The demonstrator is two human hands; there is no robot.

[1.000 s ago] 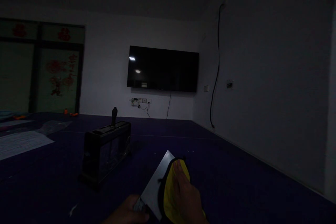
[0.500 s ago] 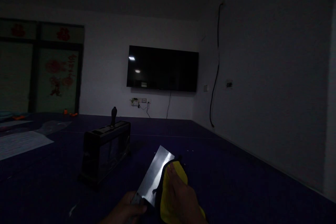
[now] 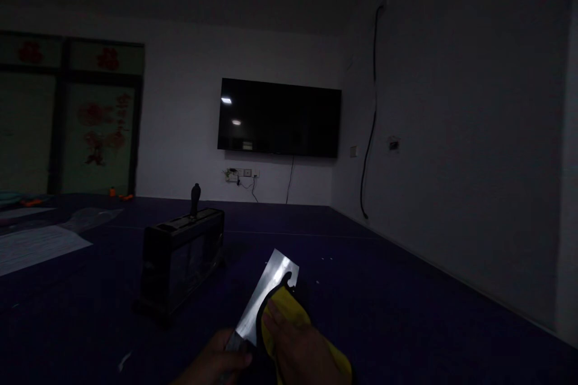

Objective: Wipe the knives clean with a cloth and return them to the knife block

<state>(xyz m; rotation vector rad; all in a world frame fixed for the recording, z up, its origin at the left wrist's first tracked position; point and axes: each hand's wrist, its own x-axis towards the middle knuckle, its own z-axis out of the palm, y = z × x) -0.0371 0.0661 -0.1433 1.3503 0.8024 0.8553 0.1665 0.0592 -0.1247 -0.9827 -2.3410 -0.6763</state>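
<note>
At the bottom middle of the head view, my left hand (image 3: pixel 215 358) is closed round the dark handle of a cleaver (image 3: pixel 259 301). Its broad, shiny blade points up and away to the right. My right hand (image 3: pixel 300 346) presses a yellow cloth with a dark edge (image 3: pixel 292 310) against the right side of the blade, covering part of it. Left of the cleaver stands a dark knife block (image 3: pixel 183 258), with one black knife handle (image 3: pixel 195 198) sticking up from its top. The room is dim, so the block's details are hard to make out.
A dark blue surface (image 3: pixel 397 301) spreads around the hands. Papers (image 3: pixel 40 248) and a clear plastic bag (image 3: pixel 93 218) lie at the left, with small orange items (image 3: pixel 126 197) behind. A television (image 3: pixel 280 117) hangs on the far wall. A black cable (image 3: pixel 374 108) runs down the right wall.
My right hand and the cloth have slid down and left along the blade toward the handle, baring more of the tip's right side. The left hand and cleaver have hardly moved.
</note>
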